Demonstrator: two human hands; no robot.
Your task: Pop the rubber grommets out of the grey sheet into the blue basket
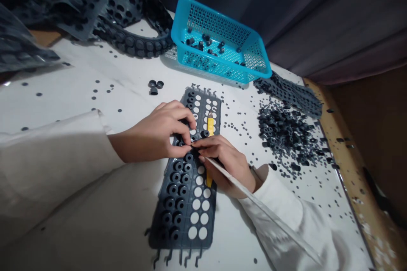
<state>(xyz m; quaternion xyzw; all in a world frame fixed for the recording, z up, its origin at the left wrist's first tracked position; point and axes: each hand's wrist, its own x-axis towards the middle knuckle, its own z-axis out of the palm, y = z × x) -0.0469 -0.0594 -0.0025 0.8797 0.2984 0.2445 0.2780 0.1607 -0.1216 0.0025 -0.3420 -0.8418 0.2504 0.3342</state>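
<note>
A dark rubber sheet (187, 237) with rows of round holes lies lengthwise before me. Its left columns carry black ring-shaped rubber pieces (172, 189); the right columns show white through open holes. My left hand (162, 131) rests over the sheet's middle, thumb and index finger pinched together. Close against it, my right hand (227, 163) has its fingertips closed at the same spot. What sits between the fingertips is too small to make out. A yellow pointed tool (210, 126) runs along the sheet, partly covered by my right hand; whether that hand grips it, I cannot tell.
A blue plastic basket (222, 65) with loose black pieces stands behind the sheet. Loose black pieces (284, 131) are heaped at right beside a folded sheet (292, 93). More perforated sheets (136, 42) lie back left. Three rings (154, 91) and small discs dot the white table (127, 220).
</note>
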